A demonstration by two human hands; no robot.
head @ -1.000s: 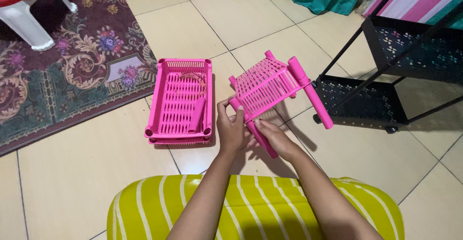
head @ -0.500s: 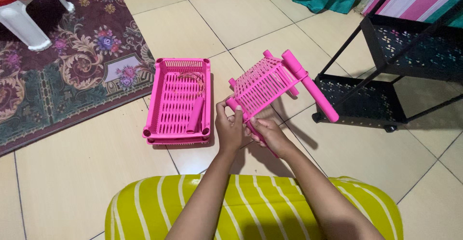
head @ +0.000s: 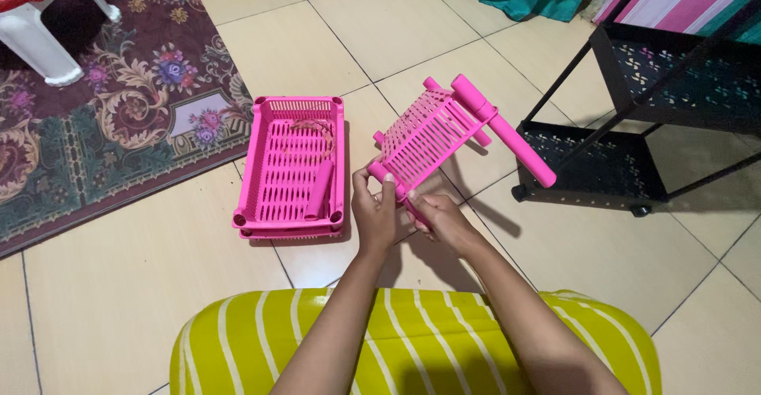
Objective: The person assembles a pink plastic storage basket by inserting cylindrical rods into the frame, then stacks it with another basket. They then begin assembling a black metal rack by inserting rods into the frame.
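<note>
Gripping a tilted pink slotted tray, both hands' fingers close around its near edge.

Pink slotted tray, yellow-striped cushion, floral rug.

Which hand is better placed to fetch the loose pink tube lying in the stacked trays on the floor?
Probably the left hand. It grips the tilted pink tray on the side nearest the stacked pink trays, where the loose pink tube lies. The right hand would have to cross over it.
</note>
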